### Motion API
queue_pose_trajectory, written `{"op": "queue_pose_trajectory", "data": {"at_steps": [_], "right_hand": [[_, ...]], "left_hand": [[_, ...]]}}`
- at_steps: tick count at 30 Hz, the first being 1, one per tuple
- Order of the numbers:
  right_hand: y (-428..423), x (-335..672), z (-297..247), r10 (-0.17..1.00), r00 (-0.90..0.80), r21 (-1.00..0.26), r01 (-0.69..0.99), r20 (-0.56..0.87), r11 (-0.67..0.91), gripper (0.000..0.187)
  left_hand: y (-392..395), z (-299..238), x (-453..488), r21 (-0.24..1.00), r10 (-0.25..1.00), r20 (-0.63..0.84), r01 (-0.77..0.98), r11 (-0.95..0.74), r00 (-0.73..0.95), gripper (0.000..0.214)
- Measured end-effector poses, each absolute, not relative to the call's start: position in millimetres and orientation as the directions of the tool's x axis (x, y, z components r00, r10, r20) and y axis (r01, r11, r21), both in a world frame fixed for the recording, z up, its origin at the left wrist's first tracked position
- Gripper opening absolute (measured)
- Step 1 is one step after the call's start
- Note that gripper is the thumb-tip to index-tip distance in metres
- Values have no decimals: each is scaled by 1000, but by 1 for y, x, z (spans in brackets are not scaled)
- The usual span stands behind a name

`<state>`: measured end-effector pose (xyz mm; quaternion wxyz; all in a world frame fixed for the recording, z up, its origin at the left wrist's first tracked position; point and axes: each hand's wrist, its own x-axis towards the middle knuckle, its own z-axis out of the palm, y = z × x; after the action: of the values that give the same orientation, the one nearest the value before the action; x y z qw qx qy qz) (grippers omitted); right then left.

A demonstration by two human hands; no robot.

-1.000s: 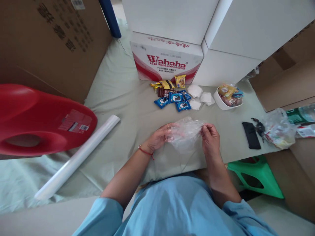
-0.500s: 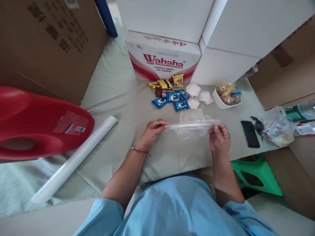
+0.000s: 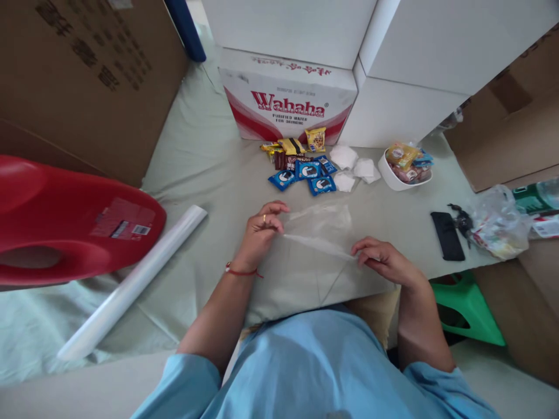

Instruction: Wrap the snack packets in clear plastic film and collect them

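Note:
A clear plastic bag (image 3: 321, 227) is stretched between my two hands, low over the cloth-covered table. My left hand (image 3: 261, 233) pinches its left corner between thumb and finger. At the near right corner, the fingertips of my right hand (image 3: 384, 259) are closed on the edge. Beyond the bag lie several blue snack packets (image 3: 308, 170), brown packets (image 3: 283, 161) and yellow packets (image 3: 292, 146). Several white wrapped pieces (image 3: 344, 157) sit to their right. A white bowl (image 3: 395, 179) of wrapped snacks stands farther right.
A Wahaha carton (image 3: 288, 96) backs the snacks. On the left are a clear plastic roll (image 3: 135, 282) and a red plastic object (image 3: 87, 215). To the right lie a black phone-like item (image 3: 448, 235) and a filled plastic bag (image 3: 498, 224). A green stool (image 3: 471, 308) stands below the edge.
My right hand has moved nearer to me and a little left, turning palm-down. The plastic bag, gathered into a band before, is now spread flatter between my hands.

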<state>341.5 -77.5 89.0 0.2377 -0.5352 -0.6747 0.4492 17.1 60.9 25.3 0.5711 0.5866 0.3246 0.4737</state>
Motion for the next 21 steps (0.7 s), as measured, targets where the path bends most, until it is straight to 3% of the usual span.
{"op": "queue_pose_trajectory", "data": {"at_steps": [2, 5, 9, 11, 13, 15, 17, 21], "right_hand": [[-81, 348, 92, 887, -403, -874, 486, -225, -1, 22], [-82, 360, 92, 876, -387, -881, 467, -287, -83, 32], [-58, 354, 73, 983, 59, -867, 464, -175, -182, 42], [-39, 338, 61, 986, 129, -873, 462, -109, -157, 55], [-21, 321, 51, 994, 89, -876, 472, -67, -102, 65], [-6, 306, 42, 996, 51, -895, 439, -69, -84, 51], [2, 297, 35, 993, 41, -930, 347, -114, -121, 31], [5, 305, 23, 961, 227, -947, 242, -158, -213, 29]], "left_hand": [[55, 40, 2, 968, 829, 233, -44, -246, 509, 16], [46, 48, -16, 927, 669, 147, 133, -349, 729, 23], [33, 38, -15, 818, 743, 26, 413, -400, 669, 50], [26, 35, -3, 716, 780, 24, 534, -449, 625, 46], [18, 38, 11, 602, 808, 52, 627, -495, 587, 32], [11, 43, 24, 526, 821, 106, 669, -525, 562, 23], [9, 46, 33, 518, 771, 158, 613, -596, 617, 38], [17, 34, 34, 550, 648, 143, 484, -681, 748, 46]]}}
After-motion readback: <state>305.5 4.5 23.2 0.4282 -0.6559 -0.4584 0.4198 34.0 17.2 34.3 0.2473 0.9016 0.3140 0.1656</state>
